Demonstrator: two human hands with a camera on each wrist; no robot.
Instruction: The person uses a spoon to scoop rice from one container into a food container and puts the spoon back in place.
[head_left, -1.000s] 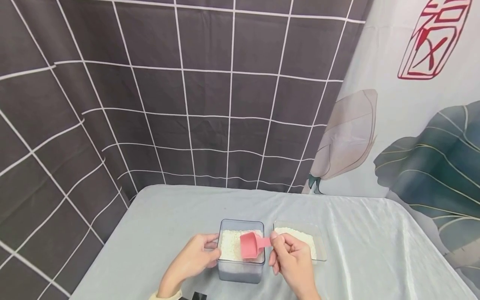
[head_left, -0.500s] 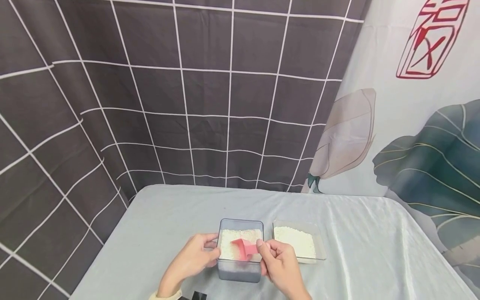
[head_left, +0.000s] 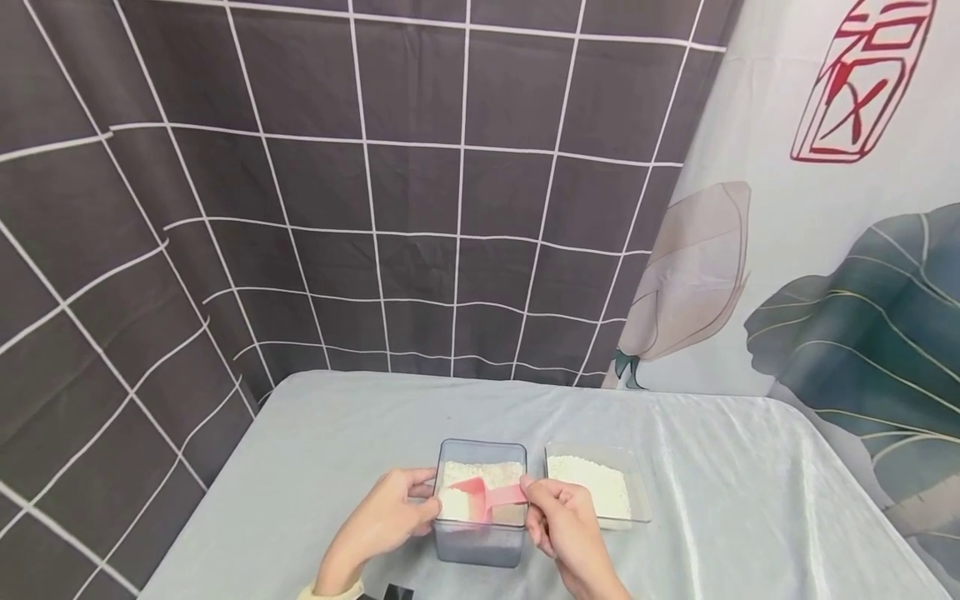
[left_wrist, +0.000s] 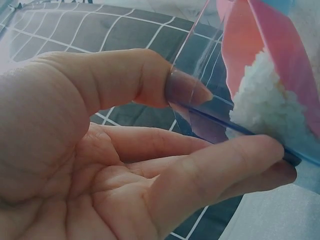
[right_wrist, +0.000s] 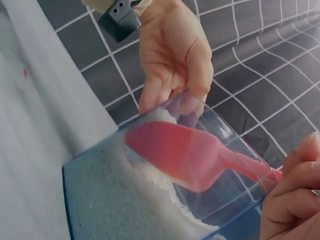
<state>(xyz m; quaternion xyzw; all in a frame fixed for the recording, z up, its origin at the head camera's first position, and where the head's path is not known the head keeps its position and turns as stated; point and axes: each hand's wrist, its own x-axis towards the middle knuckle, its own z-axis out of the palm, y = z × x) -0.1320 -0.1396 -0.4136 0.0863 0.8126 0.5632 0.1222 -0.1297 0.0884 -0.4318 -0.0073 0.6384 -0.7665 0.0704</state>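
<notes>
A pink scoop [head_left: 507,495] holds a heap of white rice-like grains [left_wrist: 267,97], seen in the left wrist view. Its bowl sits low inside a clear bluish container [head_left: 480,547], among more grains. My right hand [head_left: 572,527] pinches the scoop's handle between thumb and fingers, just over the container's right wall. On the other side, my left hand [head_left: 392,510] holds the container's left wall, thumb and fingers at its rim. In the right wrist view, the scoop [right_wrist: 180,152] shows through the clear wall, tilted over a sloping pile of grains.
Right of the bluish container stands a shallower clear container [head_left: 639,487] with white grains in it, partly behind the right hand. Both stand on a table with a pale grey cloth [head_left: 360,417]. A dark gridded curtain [head_left: 420,192] hangs behind.
My right hand has lowered the scoop leftward into the bluish container, and white grains now show in its bowl. The left hand has stayed at the container's left wall.
</notes>
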